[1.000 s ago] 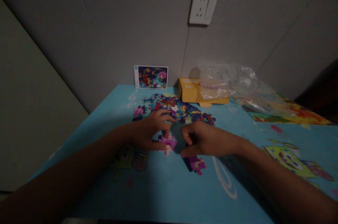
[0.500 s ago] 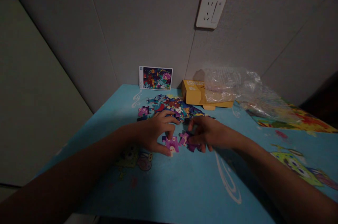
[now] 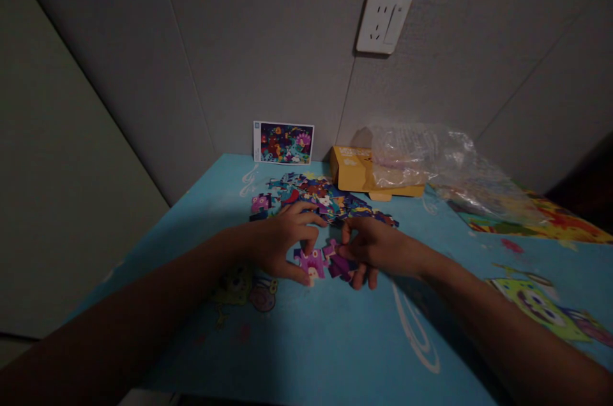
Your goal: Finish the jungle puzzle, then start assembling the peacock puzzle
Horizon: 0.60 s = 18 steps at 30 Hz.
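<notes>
A pink-purple jigsaw puzzle piece [image 3: 312, 264] with an eye and part of a light-coloured shape lies flat on the table. My left hand [image 3: 287, 240] steadies it, thumb at the lower left edge and index finger at the top. Just right of it, my right hand [image 3: 371, 249] pinches a darker purple puzzle piece [image 3: 341, 265] whose pink tab side faces the first piece. The two pieces meet or nearly touch; whether they interlock I cannot tell. Behind both hands spreads a heap of loose puzzle pieces [image 3: 325, 192], partly hidden by my fingers.
A picture card [image 3: 283, 143] leans on the wall behind the heap. To its right lies a yellow box [image 3: 352, 170] with a clear plastic bag [image 3: 407, 150] over it. A colourful sheet [image 3: 550, 218] lies at the right on the blue cartoon-print tablecloth [image 3: 325, 336].
My right hand has shifted slightly, turning the darker purple piece beside the pink one and showing more of it. My left hand stays in place.
</notes>
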{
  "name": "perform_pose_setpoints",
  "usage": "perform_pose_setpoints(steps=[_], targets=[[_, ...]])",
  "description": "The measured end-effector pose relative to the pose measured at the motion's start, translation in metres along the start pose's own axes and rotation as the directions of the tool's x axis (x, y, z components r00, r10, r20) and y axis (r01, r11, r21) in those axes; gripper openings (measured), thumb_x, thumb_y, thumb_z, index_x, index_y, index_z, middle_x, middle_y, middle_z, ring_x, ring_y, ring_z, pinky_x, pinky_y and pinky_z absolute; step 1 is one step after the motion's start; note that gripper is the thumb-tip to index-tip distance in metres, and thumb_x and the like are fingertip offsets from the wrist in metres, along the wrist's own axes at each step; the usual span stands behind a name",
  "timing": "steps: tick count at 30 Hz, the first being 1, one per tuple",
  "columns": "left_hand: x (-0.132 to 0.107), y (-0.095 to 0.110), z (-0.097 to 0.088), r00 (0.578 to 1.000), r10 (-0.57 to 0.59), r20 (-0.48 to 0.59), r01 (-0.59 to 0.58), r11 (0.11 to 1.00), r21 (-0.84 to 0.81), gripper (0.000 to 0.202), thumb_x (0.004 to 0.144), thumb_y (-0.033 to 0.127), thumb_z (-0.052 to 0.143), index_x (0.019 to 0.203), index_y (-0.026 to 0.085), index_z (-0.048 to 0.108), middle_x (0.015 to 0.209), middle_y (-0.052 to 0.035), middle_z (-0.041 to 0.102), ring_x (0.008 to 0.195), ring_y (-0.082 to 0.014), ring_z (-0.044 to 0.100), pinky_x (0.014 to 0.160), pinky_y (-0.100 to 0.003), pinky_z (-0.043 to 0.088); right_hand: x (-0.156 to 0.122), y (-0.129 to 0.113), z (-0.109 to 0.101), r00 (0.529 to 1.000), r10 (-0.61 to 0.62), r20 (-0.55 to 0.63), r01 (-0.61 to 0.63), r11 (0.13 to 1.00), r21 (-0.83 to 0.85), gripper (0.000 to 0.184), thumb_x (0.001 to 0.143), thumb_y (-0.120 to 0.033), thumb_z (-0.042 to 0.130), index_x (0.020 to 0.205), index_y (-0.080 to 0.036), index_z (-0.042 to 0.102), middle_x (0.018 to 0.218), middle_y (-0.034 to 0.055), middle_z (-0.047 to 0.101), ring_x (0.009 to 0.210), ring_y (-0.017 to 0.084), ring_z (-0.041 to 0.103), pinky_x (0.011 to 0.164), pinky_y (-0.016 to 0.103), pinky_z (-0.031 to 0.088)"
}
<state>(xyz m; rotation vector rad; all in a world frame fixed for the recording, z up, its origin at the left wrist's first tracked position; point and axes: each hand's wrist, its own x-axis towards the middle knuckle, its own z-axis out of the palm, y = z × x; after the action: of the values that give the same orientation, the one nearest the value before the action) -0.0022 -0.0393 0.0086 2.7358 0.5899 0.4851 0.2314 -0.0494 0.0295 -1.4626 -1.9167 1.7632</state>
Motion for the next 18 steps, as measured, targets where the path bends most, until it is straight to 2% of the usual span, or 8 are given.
perform_pose_setpoints(steps=[4,9,12,15,18], targets=[[0.0005,0.0005,-0.0006,1.000,0.004,-0.007,-0.004,1.000,0.001,0.037,0.063,0.041,0.083,0.079,0.017,0.060,0.129,-0.0159,0.056,0.132,-0.0373,0.036,0.108,-0.059,0.028,0.0011,0.0031,-0.0008,1.000,-0.015,0.013,0.015,1.000,0.006,0.027,0.083,-0.025,0.062,0.092,-0.021,0.036,0.053,-0.0055,0.058,0.049,0.018,0.067,0.038,0.019,0.043],[0.0001,0.0009,-0.0008,1.000,0.007,-0.006,-0.007,1.000,-0.003,0.037,0.063,0.041,0.083,0.080,0.017,0.060,0.129,-0.0166,0.056,0.131,-0.0371,0.037,0.109,-0.058,0.027,-0.0029,-0.0012,-0.0037,1.000,-0.015,0.026,0.016,0.998,-0.055,0.038,0.082,-0.025,0.061,0.111,-0.018,0.038,0.058,-0.0025,0.063,0.051,0.018,0.066,0.041,0.022,0.047],[-0.0006,0.0013,-0.0017,1.000,0.001,0.006,-0.002,1.000,0.009,0.028,0.071,0.036,0.078,0.082,0.017,0.060,0.131,-0.0162,0.055,0.131,-0.0363,0.038,0.109,-0.059,0.026,-0.0046,-0.0032,-0.0058,0.999,-0.032,0.035,0.035,0.995,-0.096,0.024,0.080,-0.026,0.061,0.097,-0.016,0.046,0.063,0.0001,0.063,0.053,0.015,0.064,0.042,0.021,0.046],[-0.0013,0.0014,-0.0034,1.000,-0.003,0.017,0.002,0.999,0.037,0.019,0.075,0.030,0.073,0.084,0.018,0.061,0.133,-0.0156,0.054,0.131,-0.0356,0.038,0.109,-0.061,0.024,-0.0043,-0.0040,-0.0067,0.993,-0.106,0.049,0.112,0.983,-0.144,0.016,0.078,-0.027,0.061,0.080,-0.016,0.051,0.063,-0.0013,0.058,0.053,0.012,0.057,0.042,0.020,0.044],[-0.0016,0.0009,-0.0049,0.999,0.012,0.037,-0.013,0.999,0.029,0.032,0.069,0.038,0.079,0.085,0.018,0.060,0.134,-0.0167,0.052,0.131,-0.0384,0.036,0.109,-0.061,0.025,-0.0039,-0.0045,-0.0056,0.976,-0.203,0.083,0.215,0.962,-0.169,0.014,0.075,-0.025,0.063,0.072,-0.015,0.055,0.059,-0.0046,0.050,0.049,0.007,0.044,0.041,0.018,0.035]])
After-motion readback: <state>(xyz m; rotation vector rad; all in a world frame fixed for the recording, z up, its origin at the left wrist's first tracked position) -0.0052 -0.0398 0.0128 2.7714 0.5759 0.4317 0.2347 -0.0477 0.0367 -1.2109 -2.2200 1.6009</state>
